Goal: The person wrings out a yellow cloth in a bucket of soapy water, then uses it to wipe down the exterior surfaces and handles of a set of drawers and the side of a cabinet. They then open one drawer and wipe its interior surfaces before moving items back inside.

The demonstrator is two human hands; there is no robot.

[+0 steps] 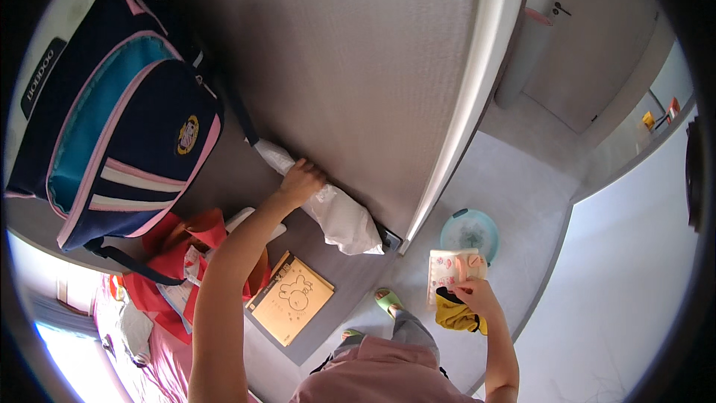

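- Gripping the elongated, crumpled white bag (347,225), the left hand (303,181) has its fingers wrapped around it, toward its far-left part.
- Lying slantwise over the dark grey flat surface (344,277), the bag has its long axis running from far left to near right; its narrow end points far left, to the dark strap of the navy-blue fabric backpack with pink trim (149,142), and its wider end points near right.
- The right hand (479,298) is at the near right, fingers bent in where the cream rectangular pouch with pink pictures (440,269) meets the crumpled yellow-and-black cloth (456,317); I cannot tell whether they clamp either.
- Just beyond, the pouch covers part of the round light-blue basin (490,227), whose contents are hard to make out.
- Left knuckles and palm hide a stretch of the bag, and its inside cannot be seen.
- The left forearm hides part of the red fabric bundle (153,297); the tan booklet with a line-drawn animal (287,310) lies to its right.
- The dark picture rim cuts off the backpack's left edge.
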